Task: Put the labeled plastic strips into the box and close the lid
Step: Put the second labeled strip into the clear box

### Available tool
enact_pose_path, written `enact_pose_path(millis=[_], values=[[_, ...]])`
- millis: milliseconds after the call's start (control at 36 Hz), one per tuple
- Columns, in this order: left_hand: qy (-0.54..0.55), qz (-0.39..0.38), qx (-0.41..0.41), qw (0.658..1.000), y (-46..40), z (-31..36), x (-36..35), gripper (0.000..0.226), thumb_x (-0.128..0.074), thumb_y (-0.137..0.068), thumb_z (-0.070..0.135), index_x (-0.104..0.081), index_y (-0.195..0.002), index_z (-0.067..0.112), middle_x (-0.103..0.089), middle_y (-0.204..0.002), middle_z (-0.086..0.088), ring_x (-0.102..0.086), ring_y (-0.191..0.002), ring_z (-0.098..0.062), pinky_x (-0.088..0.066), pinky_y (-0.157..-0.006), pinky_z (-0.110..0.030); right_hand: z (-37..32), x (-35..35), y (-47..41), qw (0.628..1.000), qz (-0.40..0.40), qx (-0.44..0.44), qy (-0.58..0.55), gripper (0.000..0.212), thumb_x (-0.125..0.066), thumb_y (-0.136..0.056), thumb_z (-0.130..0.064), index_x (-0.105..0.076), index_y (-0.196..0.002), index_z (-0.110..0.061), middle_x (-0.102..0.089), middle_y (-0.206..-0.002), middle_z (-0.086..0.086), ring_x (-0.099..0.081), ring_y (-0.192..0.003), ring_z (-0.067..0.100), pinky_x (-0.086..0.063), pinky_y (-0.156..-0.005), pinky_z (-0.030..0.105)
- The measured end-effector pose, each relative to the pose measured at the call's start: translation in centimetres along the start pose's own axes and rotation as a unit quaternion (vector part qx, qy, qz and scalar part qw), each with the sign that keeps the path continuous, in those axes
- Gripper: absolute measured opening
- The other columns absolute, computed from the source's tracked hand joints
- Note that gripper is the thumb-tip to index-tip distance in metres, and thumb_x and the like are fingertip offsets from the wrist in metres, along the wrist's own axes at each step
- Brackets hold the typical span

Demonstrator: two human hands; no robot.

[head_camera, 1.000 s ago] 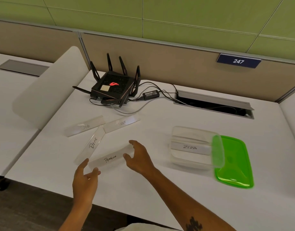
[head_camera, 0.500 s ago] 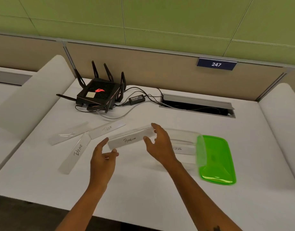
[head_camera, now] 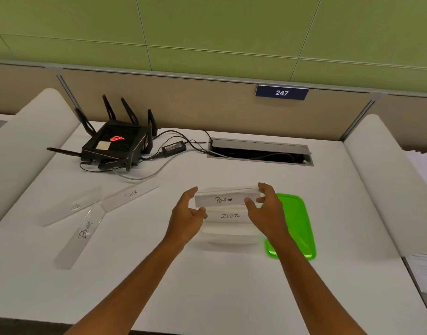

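Plastic PENGUIN strip (head_camera: 227, 200), ZEBRA strip (head_camera: 229, 216) beneath

Place: an office, a cubicle workstation.
Desk: a white desk (head_camera: 231, 286) fills the view from 3 to 9 o'clock, with rounded white dividers (head_camera: 26, 146) at its left and right ends, and another desk beyond the left one.
Partition: a tan fabric panel (head_camera: 195, 105) runs along the back at 12 o'clock, with green wall panels (head_camera: 207, 27) above it.
Seat number: a dark blue plate reading 247 (head_camera: 281, 92) is fixed on the partition at 1 o'clock.
Cable access: a metal cable hatch (head_camera: 260, 152) in the desk stands open at 12 o'clock, with wires running into it.
Network gear: a black router (head_camera: 115, 146) with antennas sits at 10 o'clock, beside a power adapter (head_camera: 173, 148).
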State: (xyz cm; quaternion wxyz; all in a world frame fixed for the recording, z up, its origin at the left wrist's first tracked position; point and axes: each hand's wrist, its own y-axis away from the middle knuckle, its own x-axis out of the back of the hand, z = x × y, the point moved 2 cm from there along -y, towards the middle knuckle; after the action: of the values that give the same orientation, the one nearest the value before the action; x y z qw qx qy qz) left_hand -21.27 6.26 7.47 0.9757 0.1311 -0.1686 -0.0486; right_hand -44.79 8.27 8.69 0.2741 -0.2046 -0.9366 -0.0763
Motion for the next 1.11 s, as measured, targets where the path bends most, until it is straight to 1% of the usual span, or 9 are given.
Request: enact_pose_path(millis=[56,139,250,361,556,639,778,917,1111], values=[[-0.01,-0.012,0.004,1.0,-0.3,0.3,-0.9,0.06,-0.063,-0.097,0.015,-0.045,-0.146,0.043,-0.064,-0.087,0.039,-0.074,-0.091,-0.009,-0.051,-0.076,-0.022,0.7,0.6,-0.2,1.0,0.003,-0.007,0.003,0.057,-0.074,-0.091,-0.025,-0.049,-0.142,-0.018,-0.059,-0.129,-0.005,-0.063,-0.105,0.015,-0.05,-0.086,0.031],[-0.019,-0.034,0.007,0.999,-0.8,0.7,-1.8,0.064,-0.061,-0.096,0.01,-0.043,-0.148,0.04,-0.057,-0.123,0.023,-0.074,-0.088,-0.004,-0.051,-0.073,-0.02,1.8,1.0,-0.5,1.0,0.002,-0.019,0.01,0.055,-0.073,-0.09,-0.027,-0.05,-0.14,-0.019,-0.057,-0.122,-0.01,-0.065,-0.1,0.015,-0.05,-0.084,0.031],[-0.026,-0.059,0.041,0.997,-1.7,0.5,-2.6,0.075,-0.065,-0.088,0.005,-0.041,-0.15,0.037,-0.048,-0.146,0.006,-0.069,-0.111,-0.023,-0.057,-0.087,-0.033,3.3,1.0,-0.9,0.999,-0.011,-0.049,0.004,0.053,-0.073,-0.089,-0.028,-0.051,-0.136,-0.019,-0.058,-0.109,-0.012,-0.069,-0.09,0.015,-0.051,-0.082,0.032],[-0.048,-0.067,0.065,0.994,-2.6,0.0,-3.2,0.079,-0.066,-0.085,0.001,-0.04,-0.152,0.035,-0.048,-0.146,0.003,-0.066,-0.117,-0.027,-0.059,-0.092,-0.036,4.3,0.6,-1.3,0.997,-0.034,-0.075,0.0,0.052,-0.074,-0.088,-0.029,-0.053,-0.135,-0.02,-0.059,-0.118,-0.007,-0.069,-0.083,0.017,-0.052,-0.084,0.032],[-0.087,-0.083,0.085,0.989,-3.9,-0.1,-4.0,0.079,-0.065,-0.081,-0.001,-0.043,-0.15,0.033,-0.049,-0.135,0.004,-0.065,-0.115,-0.027,-0.058,-0.093,-0.039,5.6,0.1,-2.4,0.993,-0.071,-0.092,-0.009,0.054,-0.075,-0.088,-0.029,-0.053,-0.137,-0.017,-0.055,-0.124,-0.004,-0.07,-0.104,0.029,-0.056,-0.095,0.042],[-0.093,-0.097,0.102,0.986,-4.3,0.1,-4.5,0.078,-0.062,-0.079,0.002,-0.044,-0.148,0.032,-0.055,-0.13,0.002,-0.069,-0.108,-0.027,-0.059,-0.089,-0.037,5.6,-0.1,-2.5,0.99,-0.093,-0.105,-0.015,0.05,-0.074,-0.09,-0.027,-0.053,-0.134,-0.017,-0.058,-0.107,-0.008,-0.076,-0.087,0.032,-0.061,-0.083,0.05],[-0.089,-0.113,0.136,0.98,-4.8,0.4,-5.2,0.076,-0.055,-0.081,0.002,-0.039,-0.15,0.028,-0.069,-0.111,-0.004,-0.074,-0.098,-0.027,-0.06,-0.077,-0.033,5.6,-0.6,-2.6,0.982,-0.121,-0.141,-0.033,0.046,-0.073,-0.09,-0.022,-0.052,-0.131,-0.017,-0.064,-0.081,-0.007,-0.071,-0.054,0.02,-0.058,-0.052,0.032],[-0.094,-0.116,0.149,0.978,-4.9,0.9,-5.9,0.074,-0.05,-0.086,0.001,-0.034,-0.154,0.024,-0.069,-0.121,-0.01,-0.076,-0.086,-0.016,-0.055,-0.065,-0.025,5.8,-1.1,-2.9,0.975,-0.14,-0.168,-0.051,0.047,-0.071,-0.091,-0.02,-0.051,-0.133,-0.015,-0.071,-0.085,0.007,-0.069,-0.054,0.021,-0.059,-0.055,0.036],[-0.108,-0.119,0.157,0.974,-4.9,0.7,-6.4,0.073,-0.05,-0.087,0.001,-0.033,-0.155,0.023,-0.068,-0.122,-0.01,-0.077,-0.086,-0.017,-0.06,-0.07,-0.027,6.1,-1.5,-2.9,0.97,-0.156,-0.182,-0.032,0.051,-0.07,-0.091,-0.022,-0.049,-0.137,-0.015,-0.074,-0.09,0.012,-0.07,-0.057,0.022,-0.062,-0.06,0.038]])
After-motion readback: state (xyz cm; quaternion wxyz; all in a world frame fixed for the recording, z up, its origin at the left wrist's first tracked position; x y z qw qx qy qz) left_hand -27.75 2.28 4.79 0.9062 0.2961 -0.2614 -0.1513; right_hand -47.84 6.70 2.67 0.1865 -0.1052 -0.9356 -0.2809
